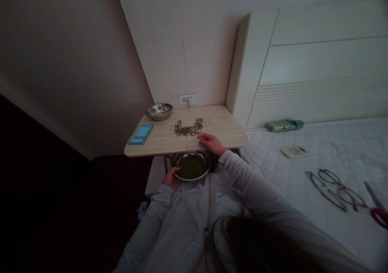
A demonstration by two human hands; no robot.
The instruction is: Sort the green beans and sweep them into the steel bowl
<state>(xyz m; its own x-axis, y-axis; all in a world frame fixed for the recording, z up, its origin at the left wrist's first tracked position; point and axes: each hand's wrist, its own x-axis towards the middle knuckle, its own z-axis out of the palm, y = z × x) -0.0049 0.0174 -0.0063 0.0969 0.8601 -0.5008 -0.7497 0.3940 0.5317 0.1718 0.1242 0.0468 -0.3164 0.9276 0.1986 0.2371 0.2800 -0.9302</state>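
Note:
My left hand [172, 179] grips the left rim of a metal bowl [208, 172], its thumb over the edge. The bowl is close to my body, just below the table's front edge, and small green beans [191, 166] cover its bottom. My right hand [212, 143] is at the table's front edge above the bowl, fingers closed on a pale, translucent rounded piece [194, 145]. What exactly that piece is, I cannot make out. Just beyond my right fingers, loose green beans [188, 130] lie scattered in a curved patch on the wooden tabletop [224, 121].
A second metal bowl [159, 112] stands at the table's back left, with a blurred blue phone-like object [141, 134] in front. A wall socket [187, 99] is behind. On the bed [273, 160] lie a green bottle [285, 125], a small box [295, 152], glasses [342, 189] and scissors [378, 216].

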